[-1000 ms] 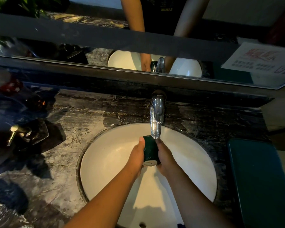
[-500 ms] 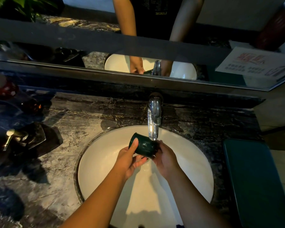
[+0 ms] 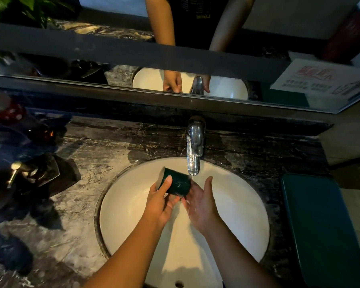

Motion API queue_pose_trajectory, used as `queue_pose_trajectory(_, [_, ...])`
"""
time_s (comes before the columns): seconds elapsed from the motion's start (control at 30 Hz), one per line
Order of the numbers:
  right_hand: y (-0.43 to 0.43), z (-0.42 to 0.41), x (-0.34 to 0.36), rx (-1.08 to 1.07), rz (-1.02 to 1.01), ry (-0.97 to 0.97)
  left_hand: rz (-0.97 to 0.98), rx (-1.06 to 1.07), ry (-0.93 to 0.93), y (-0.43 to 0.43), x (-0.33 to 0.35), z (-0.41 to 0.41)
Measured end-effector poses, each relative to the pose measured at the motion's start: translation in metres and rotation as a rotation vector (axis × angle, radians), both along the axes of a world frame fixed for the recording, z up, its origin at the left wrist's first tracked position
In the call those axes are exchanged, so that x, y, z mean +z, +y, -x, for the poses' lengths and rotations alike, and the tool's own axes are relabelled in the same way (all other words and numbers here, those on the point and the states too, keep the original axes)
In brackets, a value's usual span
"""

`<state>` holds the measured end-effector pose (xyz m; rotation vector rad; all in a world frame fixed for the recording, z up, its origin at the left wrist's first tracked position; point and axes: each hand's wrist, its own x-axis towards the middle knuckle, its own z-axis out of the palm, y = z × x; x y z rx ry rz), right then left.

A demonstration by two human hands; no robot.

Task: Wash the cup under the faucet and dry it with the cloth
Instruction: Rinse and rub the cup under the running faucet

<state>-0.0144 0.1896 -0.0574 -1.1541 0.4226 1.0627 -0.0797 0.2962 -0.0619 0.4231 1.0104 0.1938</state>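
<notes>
A white oval basin sits recessed in the dark marble countertop in front of me. A mirror runs along the countertop's far edge, with a printed notice at its right end. A soap dispenser stands near the left edge, and plant leaves show at the far-left corner.

The cup has turned from upright to lying sideways in the left hand; the right hand has opened flat beside it.
</notes>
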Motion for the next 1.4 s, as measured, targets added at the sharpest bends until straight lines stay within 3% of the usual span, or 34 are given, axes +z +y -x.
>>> queue_pose_trajectory(0.43, [0.001,0.002,0.013,0.095,-0.020,-0.081,0.033,0.028,-0.110,-0.001,-0.002,-0.002])
queue_pose_trajectory(1.4, [0.010,0.001,0.020,0.167,-0.005,-0.098,0.033,0.074,-0.120,0.005,-0.007,-0.004])
